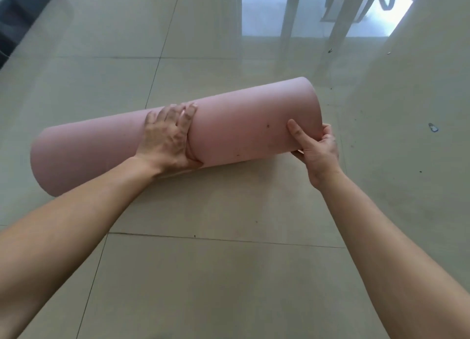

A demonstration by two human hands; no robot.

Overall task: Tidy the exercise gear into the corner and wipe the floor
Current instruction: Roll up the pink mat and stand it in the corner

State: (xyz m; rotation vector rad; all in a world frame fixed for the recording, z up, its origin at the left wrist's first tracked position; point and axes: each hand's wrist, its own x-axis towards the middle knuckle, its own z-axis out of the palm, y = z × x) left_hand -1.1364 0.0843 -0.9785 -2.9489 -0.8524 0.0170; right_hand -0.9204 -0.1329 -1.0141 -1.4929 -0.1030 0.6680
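Note:
A pink exercise mat (241,127), rolled into a thick tube, lies across the glossy tiled floor (216,275) with its right end raised toward me. My left hand (169,137) presses flat on the middle of the roll, fingers spread over the mat's loose edge. My right hand (318,147) grips the roll's right end, thumb on top and fingers tucked under the rim. Small dark specks mark the mat near that end.
A pale wall (419,84) runs along the right side. Metal furniture legs (292,13) and a hanging bag stand at the top by a bright doorway. Dark furniture sits at the top left. Bits of dirt and a small scrap (433,127) dot the floor on the right.

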